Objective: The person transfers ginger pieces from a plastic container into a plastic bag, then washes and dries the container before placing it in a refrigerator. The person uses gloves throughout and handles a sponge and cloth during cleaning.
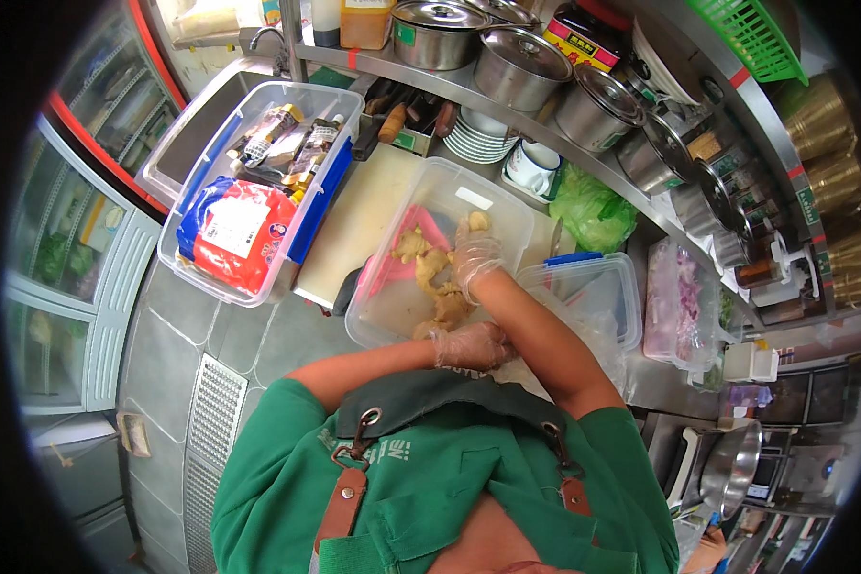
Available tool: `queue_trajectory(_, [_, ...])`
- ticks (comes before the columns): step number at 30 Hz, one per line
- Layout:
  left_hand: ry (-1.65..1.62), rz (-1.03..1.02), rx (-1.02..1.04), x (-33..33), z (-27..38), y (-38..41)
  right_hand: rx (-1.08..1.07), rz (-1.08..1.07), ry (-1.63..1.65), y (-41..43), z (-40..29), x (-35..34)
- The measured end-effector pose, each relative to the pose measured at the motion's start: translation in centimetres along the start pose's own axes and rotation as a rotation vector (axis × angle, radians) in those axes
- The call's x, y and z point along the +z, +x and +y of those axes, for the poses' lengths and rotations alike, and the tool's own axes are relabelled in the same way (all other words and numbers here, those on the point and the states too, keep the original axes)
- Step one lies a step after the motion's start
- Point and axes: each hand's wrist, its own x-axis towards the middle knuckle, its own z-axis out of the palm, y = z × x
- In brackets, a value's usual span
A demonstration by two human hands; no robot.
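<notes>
Several ginger roots (430, 269) lie in a clear plastic tub (373, 316) in front of me. A pink item (387, 276) shows at the tub's left side; I cannot tell if it is inside or under the clear base. My right hand (479, 258), in a clear disposable glove, reaches into the tub beside the roots. A small ginger piece (479, 220) is at its fingertips; whether it is gripped is unclear. My left hand (473, 346), also gloved, is curled at the near rim, partly under my right forearm. Beside it lies a clear plastic bag (581, 330).
Left of the tub are a white cutting board (362, 215) and a clear bin (222, 287) of packaged goods. A steel shelf (430, 79) with lidded pots (524, 64) runs behind. To the right stand a blue-clipped container (620, 301) and a tub of chopped purple onion (681, 301).
</notes>
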Motion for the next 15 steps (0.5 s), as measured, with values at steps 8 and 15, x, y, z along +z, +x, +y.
queue_trajectory(8, [0.019, -0.123, -0.038, -0.4, 0.7, -0.1, 0.087, 0.117, 0.401, -2.0, 1.6, -2.7])
queue_trajectory(15, [0.132, -0.070, 0.114, 0.2, -0.1, 0.7, 0.015, 0.032, 0.707, -3.2, 2.2, -2.7])
